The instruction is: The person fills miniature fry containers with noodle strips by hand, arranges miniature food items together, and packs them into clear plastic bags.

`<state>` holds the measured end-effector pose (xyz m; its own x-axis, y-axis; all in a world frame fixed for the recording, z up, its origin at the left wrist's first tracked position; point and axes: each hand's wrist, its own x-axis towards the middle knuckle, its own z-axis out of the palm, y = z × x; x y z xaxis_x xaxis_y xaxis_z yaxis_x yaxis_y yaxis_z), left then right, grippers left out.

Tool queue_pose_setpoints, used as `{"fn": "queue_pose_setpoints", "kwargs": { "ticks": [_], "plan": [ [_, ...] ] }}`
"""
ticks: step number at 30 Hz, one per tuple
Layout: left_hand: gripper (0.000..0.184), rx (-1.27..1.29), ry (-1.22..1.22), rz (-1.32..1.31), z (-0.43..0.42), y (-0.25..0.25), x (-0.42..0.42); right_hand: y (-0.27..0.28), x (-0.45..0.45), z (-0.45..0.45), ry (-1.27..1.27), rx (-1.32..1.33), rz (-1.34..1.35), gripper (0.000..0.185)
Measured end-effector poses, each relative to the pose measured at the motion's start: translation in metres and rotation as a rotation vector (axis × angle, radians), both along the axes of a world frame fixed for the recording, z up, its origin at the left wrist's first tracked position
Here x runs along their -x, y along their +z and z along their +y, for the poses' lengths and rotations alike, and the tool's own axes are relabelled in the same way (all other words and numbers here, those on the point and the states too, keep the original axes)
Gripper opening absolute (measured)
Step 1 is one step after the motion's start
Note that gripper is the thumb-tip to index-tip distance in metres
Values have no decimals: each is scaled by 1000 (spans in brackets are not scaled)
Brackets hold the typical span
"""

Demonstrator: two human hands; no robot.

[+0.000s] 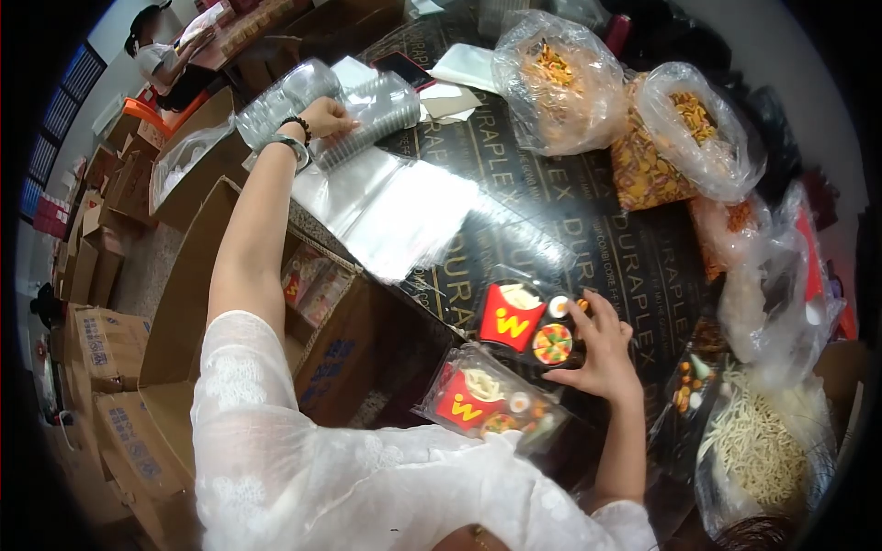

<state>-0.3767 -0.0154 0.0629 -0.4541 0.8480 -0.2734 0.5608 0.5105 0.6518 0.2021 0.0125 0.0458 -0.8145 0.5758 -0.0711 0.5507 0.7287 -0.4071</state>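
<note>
My left hand (329, 118) reaches to the stacks of clear plastic trays (381, 106), its fingers bent at their near edge; what lies between the fingertips is too small to make out. My right hand (602, 354) has thumb and fingers spread around the right side of a group of toy food on the black table. That group holds a red fries box (510, 317), a small pizza (553, 343) and an egg piece (559, 307). Just below lies a clear pack (491, 399) with a similar set. Flat clear bags (395, 211) lie between my hands.
Bags of small colored pieces (652, 156) stand at the back right, and a bag of pale strips (758, 450) at the lower right. Open cardboard boxes (175, 395) fill the left. Another person (170, 64) sits at a far table. A phone (402, 69) lies behind the trays.
</note>
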Motion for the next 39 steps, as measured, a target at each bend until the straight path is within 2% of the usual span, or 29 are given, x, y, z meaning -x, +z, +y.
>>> {"fn": "queue_pose_setpoints", "kwargs": {
  "ticks": [3, 6, 7, 10, 11, 14, 15, 16, 18, 19, 20, 22, 24, 26, 28, 29, 32, 34, 35, 38, 39],
  "plan": [
    [17, -49, -48, 86, 1, 3, -12, -1, -1, 0, -2, 1, 3, 101],
    [17, -47, -201, 527, -2, 12, -35, -2, -2, 0, -7, -1, 1, 102],
    [21, -116, -220, 556, -6, 12, -41, -2, -2, 0, -8, -3, 0, 102],
    [16, -83, -316, 678, -5, 1, -36, -2, -2, -1, -13, -4, 9, 102],
    [19, 128, -278, 763, 0, -2, -39, -3, -3, -2, -12, -14, 2, 101],
    [21, 20, -151, 876, -6, -10, -44, -6, -4, -3, -14, -23, 38, 101],
    [23, -120, -35, 950, -11, -22, -37, -7, -4, -2, 2, -31, 38, 102],
    [27, -306, -11, 968, -20, -11, -50, -8, -4, -3, -12, -50, 60, 103],
    [26, -432, 106, 1042, -23, 15, -84, -10, -9, -3, -49, -86, 91, 104],
    [25, -578, 61, 1002, -25, 31, -105, -11, -17, 1, -76, -95, 142, 104],
    [25, -721, 18, 953, -28, 45, -129, -7, -25, 4, -145, -136, 243, 96],
    [24, -864, -127, 326, -31, 61, -184, -1, -43, 12, -319, -235, 429, 81],
    [27, -820, -430, 49, -38, 68, -253, 12, -58, 16, -392, -332, 690, 68],
    [26, -674, -680, 192, -38, 53, -301, 21, -67, 13, -422, -325, 880, 58],
    [25, -593, -753, 159, -28, 17, -335, 31, -64, 4, -329, -315, 826, 58],
    [25, -593, -766, 176, -20, -2, -344, 39, -58, -3, -263, -353, 683, 61],
    [25, -571, -765, 233, -1, -44, -357, 31, -30, -21, -101, -273, 219, 94],
    [24, -636, -747, 333, 3, -49, -360, 17, -13, -22, 23, -201, 74, 107],
    [31, -655, -720, 344, -1, -49, -358, 11, -5, -19, 39, -195, 33, 110],
    [42, -701, -383, 508, -29, -43, -351, -4, 6, -3, 66, -175, -33, 115],
    [46, -704, -333, 486, -39, -47, -345, -6, 9, 2, 73, -170, -43, 116]
  ]
}}
